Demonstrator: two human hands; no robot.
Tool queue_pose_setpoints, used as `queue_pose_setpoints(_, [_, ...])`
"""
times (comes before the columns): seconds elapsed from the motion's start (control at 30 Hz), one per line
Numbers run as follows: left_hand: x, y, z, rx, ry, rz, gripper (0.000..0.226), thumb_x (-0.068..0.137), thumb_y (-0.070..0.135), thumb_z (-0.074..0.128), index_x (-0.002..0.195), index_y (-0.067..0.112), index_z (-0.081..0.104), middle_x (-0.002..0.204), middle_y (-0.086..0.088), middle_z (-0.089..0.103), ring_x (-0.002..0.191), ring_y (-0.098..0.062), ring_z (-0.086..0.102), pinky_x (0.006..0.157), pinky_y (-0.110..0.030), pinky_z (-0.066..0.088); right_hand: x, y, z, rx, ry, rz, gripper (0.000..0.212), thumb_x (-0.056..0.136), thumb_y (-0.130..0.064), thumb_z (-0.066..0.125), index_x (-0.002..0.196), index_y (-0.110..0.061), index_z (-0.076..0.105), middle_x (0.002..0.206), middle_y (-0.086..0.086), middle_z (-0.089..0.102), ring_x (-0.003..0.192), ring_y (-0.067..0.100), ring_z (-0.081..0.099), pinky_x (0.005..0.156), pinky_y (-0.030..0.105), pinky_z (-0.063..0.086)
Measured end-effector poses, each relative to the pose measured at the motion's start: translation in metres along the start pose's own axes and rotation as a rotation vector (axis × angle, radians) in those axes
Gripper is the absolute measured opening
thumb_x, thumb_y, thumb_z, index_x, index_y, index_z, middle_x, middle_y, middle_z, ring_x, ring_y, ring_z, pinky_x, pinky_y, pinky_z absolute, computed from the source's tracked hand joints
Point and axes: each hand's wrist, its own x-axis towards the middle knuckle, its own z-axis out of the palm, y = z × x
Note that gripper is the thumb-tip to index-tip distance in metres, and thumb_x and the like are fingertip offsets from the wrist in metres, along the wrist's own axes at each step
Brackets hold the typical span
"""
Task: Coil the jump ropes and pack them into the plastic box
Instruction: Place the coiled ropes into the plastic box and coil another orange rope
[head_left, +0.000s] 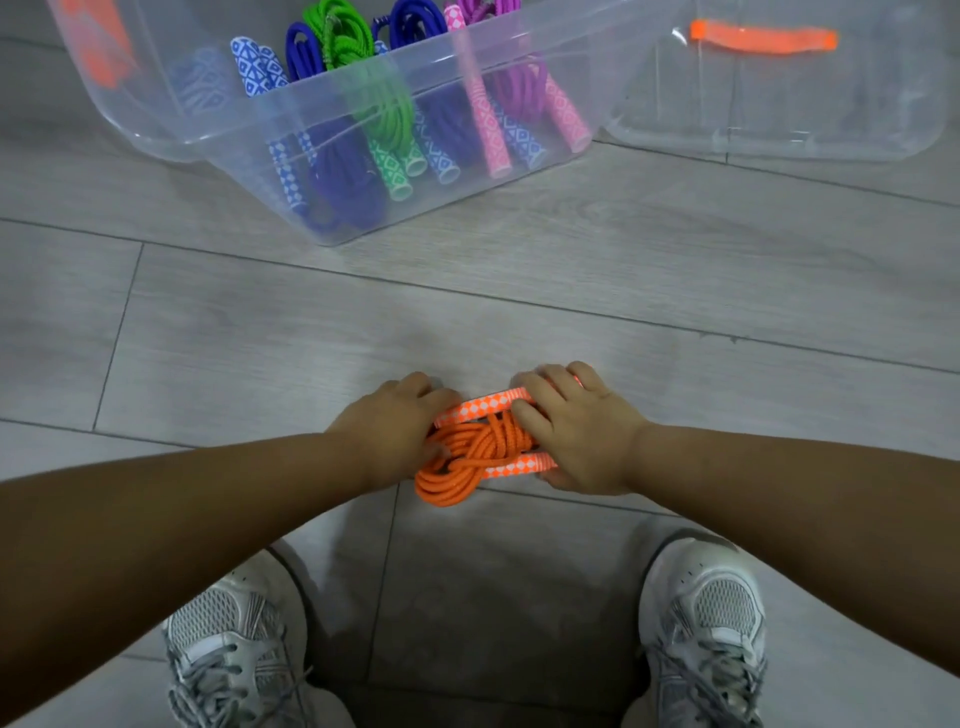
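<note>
Two hands are clamping the knotted orange cord jump rope (467, 457) on the near grey plank floor (675, 291). The left hand (395, 415) is curling round its coil and the right hand (576, 431) is gripping its checked handles, likely keeping it bundled for the far clear plastic box (228, 150).

Cut off at the top edge: far side of the plastic box (239, 166) and of the lid (779, 124). Hidden: handle ends of the orange jump rope (467, 457), under the left hand (389, 421) and right hand (582, 431). Cut off at the bottom edge: both shoes (223, 649).
</note>
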Motion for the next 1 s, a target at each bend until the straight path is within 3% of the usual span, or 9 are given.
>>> queue_pose_setpoints(0.2, [0.001, 0.002, -0.013, 0.218, 0.005, 0.014, 0.059, 0.091, 0.044, 0.050, 0.144, 0.028, 0.027, 0.134, -0.003, 0.037, 0.118, -0.028, 0.044, 0.092, -0.037, 0.041, -0.001, -0.006, -0.003, 0.086, -0.015, 0.031, 0.088, 0.052, -0.051, 0.070, 0.130, -0.022, 0.042, 0.112, 0.016, 0.061, 0.080, 0.033, 0.062, 0.057, 0.037, 0.048])
queue_pose_setpoints(0.27, [0.000, 0.002, -0.018, 0.273, -0.005, 0.014, 0.059, 0.093, 0.046, 0.046, 0.145, 0.028, 0.024, 0.134, -0.004, 0.038, 0.118, -0.028, 0.043, 0.091, -0.037, 0.041, 0.002, -0.007, -0.013, 0.133, -0.038, 0.027, 0.092, 0.061, -0.048, 0.070, 0.141, -0.025, 0.032, 0.124, 0.018, 0.054, 0.088, 0.036, 0.061, 0.062, 0.039, 0.050])
queue_pose_setpoints(0.37, [-0.007, 0.002, -0.023, 0.375, -0.021, 0.003, 0.055, 0.095, 0.046, 0.041, 0.143, 0.025, 0.024, 0.134, -0.005, 0.039, 0.118, -0.028, 0.044, 0.089, -0.037, 0.042, 0.000, -0.011, -0.029, 0.180, -0.107, 0.068, 0.086, 0.082, -0.046, 0.057, 0.148, -0.033, 0.004, 0.145, 0.013, 0.030, 0.109, 0.036, 0.050, 0.076, 0.036, 0.042])
queue_pose_setpoints(0.6, [-0.033, 0.011, -0.063, 0.567, -0.069, -0.009, 0.041, 0.097, 0.041, 0.038, 0.134, 0.023, 0.039, 0.131, -0.004, 0.044, 0.118, -0.026, 0.046, 0.091, -0.037, 0.040, -0.021, -0.011, -0.083, 0.002, -0.075, 0.180, 0.082, 0.077, -0.036, 0.062, 0.144, -0.023, 0.015, 0.113, 0.012, 0.055, 0.096, 0.033, 0.059, 0.064, 0.031, 0.036])
queue_pose_setpoints(0.8, [-0.073, 0.031, -0.114, 0.447, 0.095, -0.007, 0.038, 0.096, 0.048, 0.038, 0.130, 0.031, 0.042, 0.128, 0.006, 0.048, 0.116, -0.018, 0.050, 0.090, -0.032, 0.044, -0.056, 0.002, -0.136, -0.053, 0.030, 0.289, 0.081, 0.074, -0.039, 0.061, 0.141, -0.025, 0.017, 0.110, 0.009, 0.057, 0.094, 0.032, 0.060, 0.063, 0.031, 0.036])
queue_pose_setpoints(1.0, [-0.103, 0.031, -0.183, 0.356, 0.397, -0.011, 0.028, 0.093, 0.047, 0.043, 0.117, 0.034, 0.051, 0.115, 0.014, 0.055, 0.105, -0.012, 0.055, 0.081, -0.024, 0.044, -0.089, 0.021, -0.208, 0.041, 0.251, 0.403, 0.080, 0.071, -0.050, 0.057, 0.136, -0.036, 0.013, 0.110, 0.002, 0.056, 0.097, 0.030, 0.059, 0.067, 0.031, 0.041])
